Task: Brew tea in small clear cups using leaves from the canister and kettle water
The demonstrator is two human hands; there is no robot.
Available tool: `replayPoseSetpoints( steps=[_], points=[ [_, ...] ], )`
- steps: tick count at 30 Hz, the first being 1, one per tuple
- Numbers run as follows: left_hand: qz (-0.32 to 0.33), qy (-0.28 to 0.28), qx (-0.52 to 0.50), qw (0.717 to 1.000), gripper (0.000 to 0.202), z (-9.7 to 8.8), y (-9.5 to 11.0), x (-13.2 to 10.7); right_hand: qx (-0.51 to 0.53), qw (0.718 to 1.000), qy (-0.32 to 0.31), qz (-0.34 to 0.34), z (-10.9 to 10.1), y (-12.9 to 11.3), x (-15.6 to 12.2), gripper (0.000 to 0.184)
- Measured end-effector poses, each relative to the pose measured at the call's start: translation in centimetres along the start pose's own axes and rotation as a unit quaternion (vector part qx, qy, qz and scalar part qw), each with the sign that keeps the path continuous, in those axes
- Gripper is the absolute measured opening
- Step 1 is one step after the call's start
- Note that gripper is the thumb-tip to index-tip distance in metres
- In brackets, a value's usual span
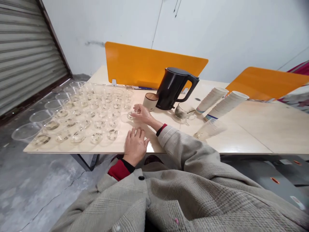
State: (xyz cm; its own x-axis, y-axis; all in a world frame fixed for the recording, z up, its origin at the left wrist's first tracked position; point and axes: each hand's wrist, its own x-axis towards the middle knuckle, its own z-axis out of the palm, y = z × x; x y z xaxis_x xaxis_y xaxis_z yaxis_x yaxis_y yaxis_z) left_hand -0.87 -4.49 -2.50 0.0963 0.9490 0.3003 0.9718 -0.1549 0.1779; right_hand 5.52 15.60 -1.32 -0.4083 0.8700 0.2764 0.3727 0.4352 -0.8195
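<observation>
My left hand (135, 145) lies flat on the table near its front edge, fingers stretched out and holding nothing. Just beyond it, my right hand (143, 115) has its fingers curled at the side of a clear plastic cup (129, 116), which stands on the tabletop; part of the cup is hidden by the fingers. Left of both hands, many clear cups (98, 124) stand in close rows with small dark leafy bits at the bottom. A beige cylindrical canister (150, 101) with a brown rim is right behind my right hand.
A black electric kettle (170, 88) stands beside the canister. To its right are a glass mug (182, 111) with dark leaves, two stacks of paper cups (227, 104) and a clear cup stack (209, 129) lying tilted. Orange panels (145, 64) line the table's back.
</observation>
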Motion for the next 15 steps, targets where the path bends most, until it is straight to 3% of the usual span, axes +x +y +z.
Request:
replayPoseSetpoints(
  steps=[15],
  points=[
    [0.001,0.006,0.007,1.000,0.050,0.2,0.0,0.0,0.138,0.990,-0.026,0.033,2.3,0.2,1.2,0.042]
  ],
)
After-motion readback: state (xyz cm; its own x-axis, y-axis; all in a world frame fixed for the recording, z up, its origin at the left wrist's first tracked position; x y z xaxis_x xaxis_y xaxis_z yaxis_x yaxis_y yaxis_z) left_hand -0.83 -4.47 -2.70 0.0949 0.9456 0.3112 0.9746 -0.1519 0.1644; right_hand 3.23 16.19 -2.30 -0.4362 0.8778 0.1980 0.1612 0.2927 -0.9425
